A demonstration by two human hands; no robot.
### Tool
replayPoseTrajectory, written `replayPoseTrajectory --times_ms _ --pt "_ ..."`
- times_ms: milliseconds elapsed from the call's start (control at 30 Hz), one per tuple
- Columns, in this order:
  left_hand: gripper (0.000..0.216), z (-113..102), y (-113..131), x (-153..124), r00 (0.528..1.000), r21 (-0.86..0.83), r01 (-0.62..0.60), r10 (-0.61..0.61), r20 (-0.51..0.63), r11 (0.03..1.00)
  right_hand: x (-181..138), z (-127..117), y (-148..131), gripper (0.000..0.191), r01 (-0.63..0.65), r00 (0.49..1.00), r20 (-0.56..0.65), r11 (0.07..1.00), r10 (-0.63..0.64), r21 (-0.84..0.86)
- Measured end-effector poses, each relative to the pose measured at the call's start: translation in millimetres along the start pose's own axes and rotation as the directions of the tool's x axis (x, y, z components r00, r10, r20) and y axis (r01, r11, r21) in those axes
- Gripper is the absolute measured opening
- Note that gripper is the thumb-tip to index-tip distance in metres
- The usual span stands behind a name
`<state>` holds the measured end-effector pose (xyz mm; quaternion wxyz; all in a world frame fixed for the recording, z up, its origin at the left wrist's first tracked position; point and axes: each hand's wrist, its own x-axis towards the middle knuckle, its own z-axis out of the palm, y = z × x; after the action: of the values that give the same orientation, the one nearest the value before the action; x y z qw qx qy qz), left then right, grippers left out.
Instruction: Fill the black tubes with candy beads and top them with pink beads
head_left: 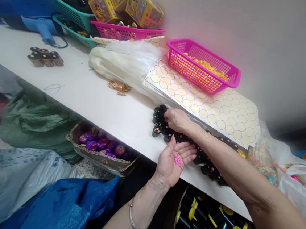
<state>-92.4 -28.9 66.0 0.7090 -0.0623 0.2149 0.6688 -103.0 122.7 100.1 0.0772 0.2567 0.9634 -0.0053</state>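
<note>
My left hand [174, 162] is turned palm up in front of the table edge, its fingers stretched out and slightly cupped. Several small pink pieces [178, 160] rest in its palm. Beyond it, my right hand [178, 119] reaches over a cluster of small black containers [156, 130] standing close together on the table. Its fingers are pinched at the containers' tops; what they hold is hidden. Many of these tops bear small coloured dots, pink among them. My right forearm covers part of the rows.
A pink basket [201, 74] of yellow pieces stands on sheets of round stickers [194, 108]. Small brown bottles [42, 59] and a blue heat gun [42, 26] lie leftward. Below the table are boxes of purple containers [102, 143] and black, yellow-lidded containers [212, 226].
</note>
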Motion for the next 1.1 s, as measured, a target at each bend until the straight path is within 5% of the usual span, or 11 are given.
replayPoseTrajectory --times_ms 233,433,667,833,967,1100 --pt "0.055 0.3 0.7 1.0 1.0 0.004 -0.002 0.002 -0.001 1.0 4.9 -1.9 -1.0 0.019 -0.031 0.999 0.044 0.998 0.028 0.057" --pt "0.059 0.0 2.7 0.9 1.0 0.015 -0.03 0.03 0.001 0.999 1.5 2.2 9.0 0.013 -0.006 0.997 -0.067 0.965 0.024 0.261" --pt "0.068 0.0 1.5 1.8 0.994 -0.044 -0.094 0.097 0.055 0.995 -85.5 -7.3 5.6 0.016 0.184 0.923 -0.383 0.824 0.044 0.536" --pt "0.07 4.5 2.4 0.8 0.992 -0.058 -0.123 0.124 0.026 0.991 -142.1 18.4 -8.8 0.021 0.309 0.896 -0.437 0.814 -0.076 0.492" --pt "0.07 5.6 -1.5 1.7 0.995 -0.022 -0.098 0.099 0.008 0.995 -145.2 38.6 -15.7 0.021 0.252 0.867 -0.497 0.889 -0.033 0.381" --pt "0.071 3.7 -5.7 3.4 0.996 0.015 -0.091 0.091 0.008 0.996 -136.8 37.1 -20.0 0.019 0.277 0.864 -0.482 0.937 -0.146 0.213"
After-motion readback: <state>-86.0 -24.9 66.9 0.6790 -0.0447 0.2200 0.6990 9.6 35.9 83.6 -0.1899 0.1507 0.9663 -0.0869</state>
